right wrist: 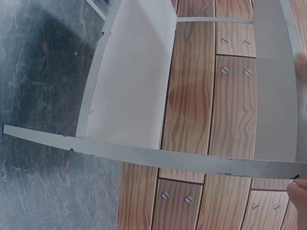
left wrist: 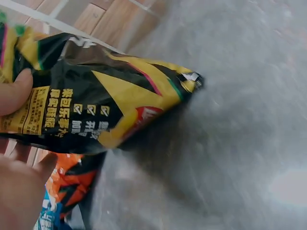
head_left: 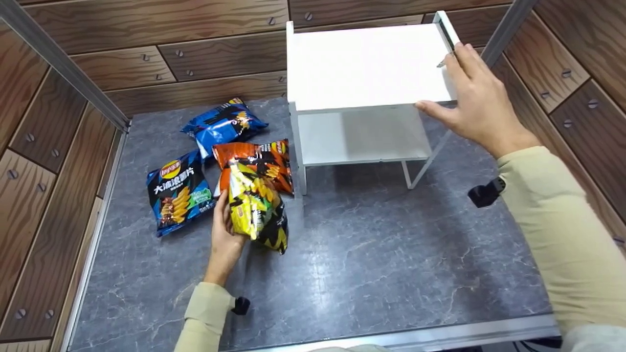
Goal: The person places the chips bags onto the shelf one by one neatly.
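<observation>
Head view: open room on the grey table (head_left: 381, 259) between the white rack (head_left: 367, 68) and the metal rail (head_left: 440, 336) along the near edge. Much tighter on the left, with the orange bag (head_left: 274, 159) just beside the rack's leg and the far blue bag (head_left: 225, 124) and near blue bag (head_left: 178, 195) close around it. Hidden: part of the orange bag, behind the yellow bag (head_left: 254, 205). Hard to tell from above whether touching or apart. Cut off in the right wrist view: most of the right hand (head_left: 481, 100), down to bits of finger and thumb. Blurred in the left wrist view: the orange bag. Yellow bag in the left hand (head_left: 227, 239), tilted, thumb on one face and fingers curled round the other. Right hand spread wide, thumb at the rack's front right corner, fingers laid over its right side.
</observation>
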Motion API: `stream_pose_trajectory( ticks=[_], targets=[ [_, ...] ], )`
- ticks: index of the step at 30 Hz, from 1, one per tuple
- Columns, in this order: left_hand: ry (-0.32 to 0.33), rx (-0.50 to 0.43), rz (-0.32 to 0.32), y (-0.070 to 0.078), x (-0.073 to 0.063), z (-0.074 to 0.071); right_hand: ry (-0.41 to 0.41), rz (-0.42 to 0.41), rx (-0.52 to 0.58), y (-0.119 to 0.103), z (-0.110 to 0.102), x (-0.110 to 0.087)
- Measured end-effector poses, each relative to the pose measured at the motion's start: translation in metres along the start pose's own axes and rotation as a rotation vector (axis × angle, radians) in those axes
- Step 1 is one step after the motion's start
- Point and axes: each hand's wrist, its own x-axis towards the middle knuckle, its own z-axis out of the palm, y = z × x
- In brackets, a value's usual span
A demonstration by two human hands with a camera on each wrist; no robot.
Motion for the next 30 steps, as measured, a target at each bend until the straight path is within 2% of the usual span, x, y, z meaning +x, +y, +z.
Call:
stream_pose_trajectory(
  ticks=[5, 7, 10, 11, 13, 17, 18, 21, 23, 26, 30],
  targets=[
    [0.094, 0.143, 0.005, -0.009, -0.014, -0.008, 0.010, 0.000, -0.003, 0.001, 0.000, -0.002],
    [0.109, 0.167, 0.008, -0.012, -0.018, -0.014, 0.014, -0.003, -0.001, 0.001, 0.000, -0.002],
    [0.099, 0.181, 0.016, -0.014, -0.023, -0.026, 0.020, -0.010, -0.003, 0.001, 0.001, -0.001],
    [0.095, 0.226, 0.035, -0.013, -0.024, -0.031, 0.019, -0.010, -0.003, 0.001, 0.001, -0.001],
    [0.070, 0.332, 0.105, -0.013, -0.026, -0.042, 0.021, -0.012, -0.005, 0.001, 0.001, 0.000],
    [-0.026, 0.624, 0.336, -0.009, -0.030, -0.061, 0.019, -0.019, -0.007, 0.001, 0.000, 0.001],
    [-0.057, 0.674, 0.377, -0.008, -0.031, -0.065, 0.020, -0.022, -0.008, 0.001, 0.000, 0.001],
    [-0.110, 0.838, 0.432, -0.004, -0.033, -0.072, 0.023, -0.023, -0.010, 0.002, -0.002, 0.001],
    [-0.091, 0.924, 0.443, -0.001, -0.034, -0.074, 0.020, -0.019, -0.009, 0.002, -0.002, 0.000],
    [-0.015, 1.034, 0.443, 0.002, -0.035, -0.074, 0.011, -0.011, -0.005, 0.002, -0.002, 0.000],
    [0.076, 1.121, 0.511, 0.003, -0.032, -0.071, -0.003, 0.001, 0.002, 0.001, -0.001, 0.001]
  ],
)
